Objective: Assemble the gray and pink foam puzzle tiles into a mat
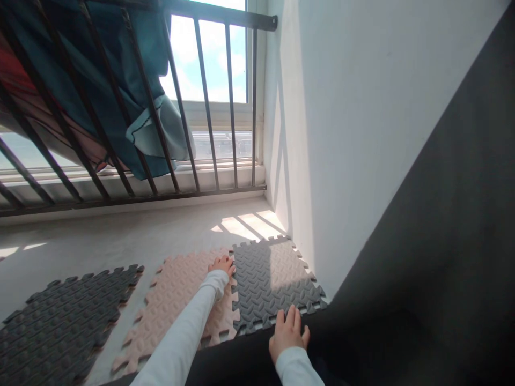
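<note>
Covering the pink mat (175, 289) partly, the left hand (222, 265) has fingers too unclear to judge; the right hand's (288, 335) are spread.

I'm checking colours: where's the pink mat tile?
Low in the head view, left of centre, the pink tile lies between the black tile and the grey tile.

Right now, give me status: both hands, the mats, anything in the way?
Left hand on pink mat, where it borders gray mat. Right hand open at gray mat's near edge. Wall close along gray mat's right side.
</note>
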A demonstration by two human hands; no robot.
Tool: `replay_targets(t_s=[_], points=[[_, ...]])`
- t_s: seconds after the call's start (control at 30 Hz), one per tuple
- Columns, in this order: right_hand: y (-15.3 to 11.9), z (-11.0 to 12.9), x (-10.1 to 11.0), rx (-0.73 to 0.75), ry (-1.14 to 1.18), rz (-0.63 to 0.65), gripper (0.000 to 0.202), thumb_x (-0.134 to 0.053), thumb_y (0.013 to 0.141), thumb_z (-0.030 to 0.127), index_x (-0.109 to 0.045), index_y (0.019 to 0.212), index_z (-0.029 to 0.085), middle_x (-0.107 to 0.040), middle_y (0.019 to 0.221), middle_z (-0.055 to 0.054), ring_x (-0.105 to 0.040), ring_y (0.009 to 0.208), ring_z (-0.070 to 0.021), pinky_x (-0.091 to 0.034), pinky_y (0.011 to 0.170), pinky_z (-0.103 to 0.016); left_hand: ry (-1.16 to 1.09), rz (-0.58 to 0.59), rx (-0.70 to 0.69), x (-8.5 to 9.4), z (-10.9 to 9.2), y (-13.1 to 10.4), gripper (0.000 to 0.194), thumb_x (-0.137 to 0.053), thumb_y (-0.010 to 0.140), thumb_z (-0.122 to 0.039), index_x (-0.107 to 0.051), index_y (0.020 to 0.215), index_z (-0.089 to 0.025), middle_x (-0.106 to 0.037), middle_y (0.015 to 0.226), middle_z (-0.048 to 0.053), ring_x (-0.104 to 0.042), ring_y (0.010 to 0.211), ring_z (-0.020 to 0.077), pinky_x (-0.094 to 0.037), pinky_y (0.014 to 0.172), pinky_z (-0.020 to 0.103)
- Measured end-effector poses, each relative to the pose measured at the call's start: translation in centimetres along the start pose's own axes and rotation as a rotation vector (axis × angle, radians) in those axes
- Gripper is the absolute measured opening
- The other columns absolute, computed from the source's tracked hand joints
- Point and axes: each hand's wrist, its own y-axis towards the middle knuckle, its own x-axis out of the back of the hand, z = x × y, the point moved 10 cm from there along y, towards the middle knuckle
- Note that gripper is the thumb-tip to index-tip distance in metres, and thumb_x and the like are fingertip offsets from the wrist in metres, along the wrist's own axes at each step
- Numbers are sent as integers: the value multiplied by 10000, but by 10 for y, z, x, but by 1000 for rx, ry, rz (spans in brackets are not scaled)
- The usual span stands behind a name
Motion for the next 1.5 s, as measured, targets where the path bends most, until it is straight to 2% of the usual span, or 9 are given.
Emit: replay_targets(t_s=[0.13,0.33,0.57,0.7,0.8,0.9,1.07,1.33,1.5], points=[[2,0,2,20,-14,-51,505,-491,619,170,-508,1121,210,-363,1313,-146,-302,1208,-248,-258,911,-466,-23,0,-11,4,-4,11,315,-348,807,-369,-563,1020,-280,-391,1301,15,-326,1174,235,-356,868,407],[4,1,0,55,-22,-92,479,-503,614,194,-530,1092,202,-398,1285,-158,-333,1186,-263,-269,899,-460,-123,18,36,-12,3,32,489,-359,804,-343,-295,1282,-260,-360,1339,48,-274,1237,187,-233,986,422],[5,2,-2,79,-47,-115,450,-493,612,214,-545,1059,209,-423,1262,-168,-362,1162,-279,-275,887,-477,-25,16,-5,-19,-7,31,543,-373,784,-376,-259,1306,-274,-256,1394,17,-172,1277,205,-180,1003,472],[7,4,-2,97,-81,-123,448,-495,602,213,-552,1046,203,-440,1242,-180,-375,1149,-290,-289,875,-465,-59,122,-31,-22,-9,32,512,-286,808,-413,-261,1304,-289,-182,1416,-2,-142,1285,211,-162,1001,502],[7,5,-2,111,-115,-122,444,-486,603,213,-561,1040,210,-457,1224,-179,-393,1133,-286,-315,847,-453,-99,184,-74,-29,-1,14,537,-233,809,-442,-217,1321,-283,-153,1421,-4,-134,1288,209,-123,1013,507],[6,8,-2,114,-169,-131,479,-478,610,201,-546,1084,214,-456,1220,-189,-400,1127,-292,-330,821,-448,-93,199,-91,-39,12,-22,631,-280,763,-517,-152,1336,-285,-66,1433,7,-66,1297,238,-82,1002,544],[-4,14,0,89,-219,-130,608,-429,640,158,-393,1239,256,-369,1297,-183,-307,1197,-303,-316,808,-513,-100,273,-136,-52,15,-75,729,-334,695,-602,-130,1334,-315,30,1434,8,25,1294,276,-34,975,591],[-32,70,-18,428,-59,113,706,-469,639,237,-222,1277,409,-120,1417,-24,-113,1278,-202,-143,951,-539,-46,304,-126,-36,8,-80,739,-414,646,-626,-177,1305,-388,-33,1440,-9,-34,1289,300,-101,950,616],[-40,83,-20,483,-64,193,725,-495,643,244,-198,1284,405,-101,1421,-23,-83,1283,-201,-73,959,-553,7,255,-85,-37,-1,-94,658,-422,705,-537,-230,1303,-342,-122,1431,37,-119,1275,300,-143,960,580]])
